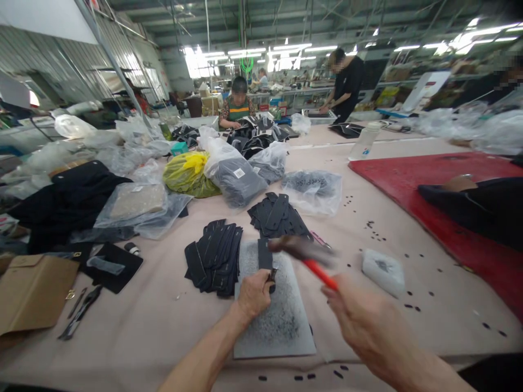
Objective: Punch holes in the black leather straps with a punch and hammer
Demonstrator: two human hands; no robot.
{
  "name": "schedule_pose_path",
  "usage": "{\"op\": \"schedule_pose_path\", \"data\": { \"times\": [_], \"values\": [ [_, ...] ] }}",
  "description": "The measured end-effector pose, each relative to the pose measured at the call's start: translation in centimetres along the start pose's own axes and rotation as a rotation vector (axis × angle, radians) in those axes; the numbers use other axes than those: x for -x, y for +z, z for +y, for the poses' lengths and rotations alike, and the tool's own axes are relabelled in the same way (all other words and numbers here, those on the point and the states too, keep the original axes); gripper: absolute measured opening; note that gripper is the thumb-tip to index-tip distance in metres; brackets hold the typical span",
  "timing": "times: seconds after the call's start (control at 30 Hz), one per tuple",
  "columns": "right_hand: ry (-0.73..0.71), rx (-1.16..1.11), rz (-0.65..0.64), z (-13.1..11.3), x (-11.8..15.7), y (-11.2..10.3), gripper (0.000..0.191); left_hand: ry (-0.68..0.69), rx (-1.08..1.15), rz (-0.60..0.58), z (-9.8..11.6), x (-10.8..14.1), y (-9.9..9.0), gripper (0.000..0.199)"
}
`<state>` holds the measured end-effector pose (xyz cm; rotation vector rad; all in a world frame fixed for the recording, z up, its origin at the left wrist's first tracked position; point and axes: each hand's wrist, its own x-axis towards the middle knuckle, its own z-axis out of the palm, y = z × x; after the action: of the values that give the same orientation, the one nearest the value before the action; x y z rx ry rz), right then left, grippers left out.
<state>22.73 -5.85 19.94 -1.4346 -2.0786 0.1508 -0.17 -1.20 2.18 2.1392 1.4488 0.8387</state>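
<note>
Head view: right hand (363,309) tight around hammer (321,273)

hammer (317,270): red-handled, blurred | dark tool (273,276): gripped | black strip (265,256): on board (281,326)

Hammer head (300,248) was motion-smeared, outline unclear. Right hand (365,310) was soft too; couldn't separate its fingers well. Left hand (254,294) hid the near end of the dark strip (265,257) and most of a small tool (272,276); couldn't tell what kind. Brown case (35,296) was cut off at left, red sheet (402,182) at right. Label (239,173) on the grey-filled bag (237,188) was too small to read from where I stood.
</note>
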Motion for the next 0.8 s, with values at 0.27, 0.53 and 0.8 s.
{"op": "schedule_pose_path", "data": {
  "times": [0.27,0.53,0.8],
  "values": [
    [0.253,-0.150,0.272,-1.7,-1.7,-2.9,0.030,0.000,0.002,0.023,-0.2,0.1,0.2,0.015],
    [0.271,0.011,-0.355,3.4,1.9,1.5,0.031,0.003,0.016,0.033,-0.3,0.1,0.2,0.016],
    [0.615,-0.052,-0.352,12.1,8.3,6.4,0.033,-0.017,-0.009,0.011,-0.6,0.2,0.4,0.014]
  ]
}}
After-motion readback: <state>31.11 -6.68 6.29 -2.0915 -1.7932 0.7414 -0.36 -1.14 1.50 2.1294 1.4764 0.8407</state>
